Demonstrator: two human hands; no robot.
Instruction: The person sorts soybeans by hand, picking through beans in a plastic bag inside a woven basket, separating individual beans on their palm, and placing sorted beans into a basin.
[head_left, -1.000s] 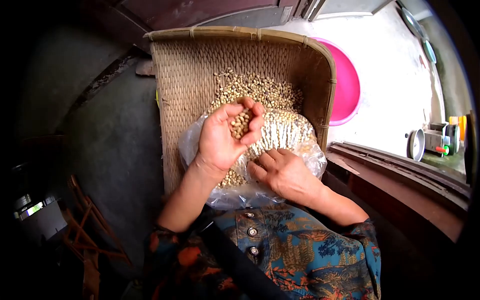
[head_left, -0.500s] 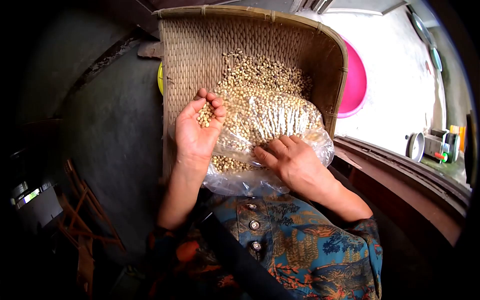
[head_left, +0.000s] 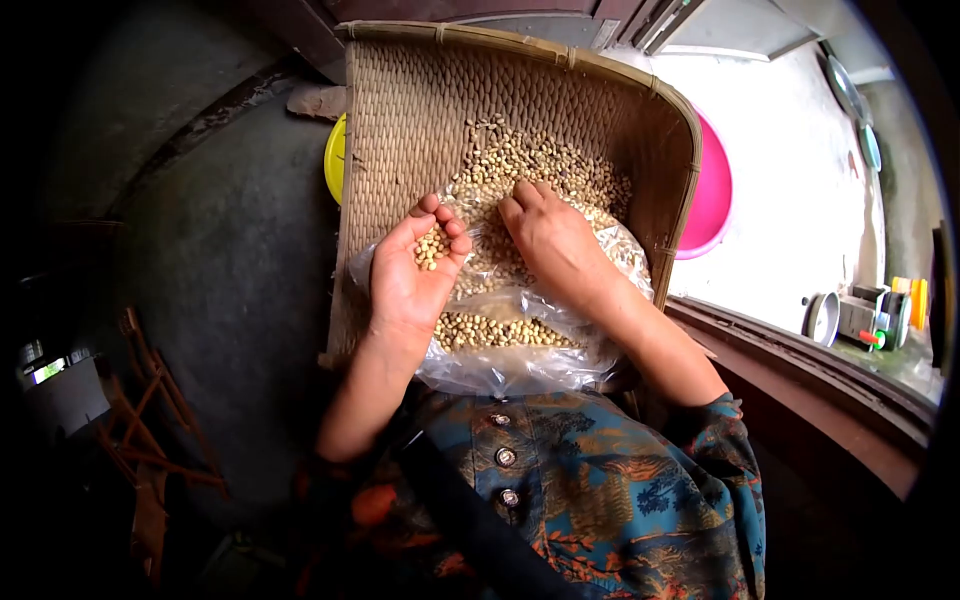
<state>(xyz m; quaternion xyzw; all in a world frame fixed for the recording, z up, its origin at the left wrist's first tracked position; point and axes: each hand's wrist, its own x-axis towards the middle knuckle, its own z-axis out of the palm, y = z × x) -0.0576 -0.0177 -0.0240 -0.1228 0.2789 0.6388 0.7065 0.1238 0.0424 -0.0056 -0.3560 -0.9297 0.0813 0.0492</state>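
Note:
Pale tan beans (head_left: 545,155) lie heaped in a woven bamboo basket (head_left: 400,110), and more of them show inside and under a clear plastic bag (head_left: 505,375) at its near end. My left hand (head_left: 405,275) is turned palm up over the bag's left side, its fingers curled around a small handful of beans. My right hand (head_left: 560,235) reaches in, back of the hand up, to the bag's far edge by the heap. Its fingers are bent down and drawn together; the fingertips are hidden, so what they pinch cannot be made out.
A pink basin (head_left: 712,190) stands behind the basket's right side, and a yellow basin (head_left: 336,160) peeks out at the left. A wooden sill (head_left: 790,365) runs along the right, with a small scale-like device (head_left: 865,315) beyond it. A wooden folding frame (head_left: 150,400) stands at lower left.
My right hand has moved from the near part of the bag forward to its far edge, fingers now bent down. My left hand still cups its beans. The view has shifted slightly.

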